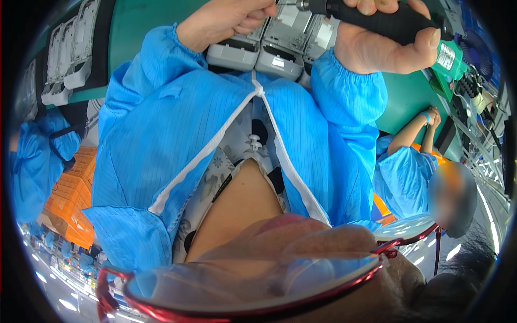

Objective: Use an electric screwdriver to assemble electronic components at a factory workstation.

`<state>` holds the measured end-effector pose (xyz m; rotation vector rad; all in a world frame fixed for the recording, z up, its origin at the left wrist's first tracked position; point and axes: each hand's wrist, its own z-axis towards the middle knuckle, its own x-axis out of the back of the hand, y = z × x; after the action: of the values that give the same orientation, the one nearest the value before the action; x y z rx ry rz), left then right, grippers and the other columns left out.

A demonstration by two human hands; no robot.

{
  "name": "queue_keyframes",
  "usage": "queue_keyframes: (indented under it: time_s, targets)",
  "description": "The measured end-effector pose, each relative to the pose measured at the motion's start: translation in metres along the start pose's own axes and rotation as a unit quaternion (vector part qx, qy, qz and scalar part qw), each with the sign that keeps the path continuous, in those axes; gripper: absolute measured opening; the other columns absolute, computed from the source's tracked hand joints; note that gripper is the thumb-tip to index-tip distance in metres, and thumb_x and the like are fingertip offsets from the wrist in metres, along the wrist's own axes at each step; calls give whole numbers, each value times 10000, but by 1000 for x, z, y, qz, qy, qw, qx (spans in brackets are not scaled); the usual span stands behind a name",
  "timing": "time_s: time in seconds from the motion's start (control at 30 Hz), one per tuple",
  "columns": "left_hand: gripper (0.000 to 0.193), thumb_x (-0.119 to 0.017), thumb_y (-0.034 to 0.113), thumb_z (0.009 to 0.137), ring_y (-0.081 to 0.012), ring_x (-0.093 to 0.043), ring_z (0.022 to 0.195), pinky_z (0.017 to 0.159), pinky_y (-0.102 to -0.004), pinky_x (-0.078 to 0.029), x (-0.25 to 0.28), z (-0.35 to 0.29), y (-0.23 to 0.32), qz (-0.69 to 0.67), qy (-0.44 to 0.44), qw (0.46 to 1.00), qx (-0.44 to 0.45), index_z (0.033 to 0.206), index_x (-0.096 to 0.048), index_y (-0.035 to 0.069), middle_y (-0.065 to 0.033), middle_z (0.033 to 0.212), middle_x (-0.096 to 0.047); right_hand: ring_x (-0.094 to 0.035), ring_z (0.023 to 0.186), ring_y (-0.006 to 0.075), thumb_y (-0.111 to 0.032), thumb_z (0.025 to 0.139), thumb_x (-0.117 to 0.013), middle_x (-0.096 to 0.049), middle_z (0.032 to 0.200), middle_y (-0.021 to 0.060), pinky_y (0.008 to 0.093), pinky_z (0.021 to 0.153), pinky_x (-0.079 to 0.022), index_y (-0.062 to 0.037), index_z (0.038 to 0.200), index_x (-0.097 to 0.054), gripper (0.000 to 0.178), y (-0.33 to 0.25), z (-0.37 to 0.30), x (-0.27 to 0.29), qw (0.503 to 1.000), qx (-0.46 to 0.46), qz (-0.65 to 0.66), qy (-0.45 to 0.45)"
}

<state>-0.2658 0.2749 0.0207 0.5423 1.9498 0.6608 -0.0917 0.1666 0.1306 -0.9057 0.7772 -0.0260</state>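
While the right hand [388,46] wraps a black, matte cylindrical screwdriver [377,19] at one o'clock, the left hand [226,21] at eleven o'clock pinches closed above smooth grey plastic housings [274,51] on the green bench [145,21].

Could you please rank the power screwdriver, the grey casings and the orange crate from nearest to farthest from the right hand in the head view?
From the right hand:
1. Power screwdriver: gripped in that hand, top right.
2. Grey casings: just to the hand's left, top centre.
3. Orange crate: far off at lower left, beside the blue sleeve.
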Motion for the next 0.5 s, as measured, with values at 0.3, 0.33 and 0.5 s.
queue_keyframes:
  time_s: [0.3, 0.33, 0.5]
  targets:
    - [426, -496, 400, 1106, -62, -308, 542, 486, -238, -241, -1, 0, 2, 59, -22, 998, -8, 962, -657, 33, 60, 636, -390, -521, 670, 203, -504, 1017, -520, -568, 809, 89, 392, 643, -472, -81, 1204, -597, 469, -4, -1, -6, 1000, -14, -8, 0]
    - [427, -492, 400, 1107, -62, -305, 542, 485, -238, -240, -2, 0, 3, 63, -27, 998, -11, 963, -657, 34, 59, 636, -390, -521, 670, 203, -504, 1017, -520, -568, 809, 89, 392, 643, -472, -81, 1204, -597, 469, -5, -1, -7, 1000, -13, -9, -1]
    - [436, -485, 414, 1107, -67, -306, 551, 491, -241, -249, -4, 1, 2, 53, -50, 997, -9, 960, -654, 39, 50, 638, -391, -514, 663, 201, -508, 1016, -518, -561, 805, 87, 392, 640, -469, -81, 1202, -593, 472, -8, 1, -6, 1000, -12, -13, -9]
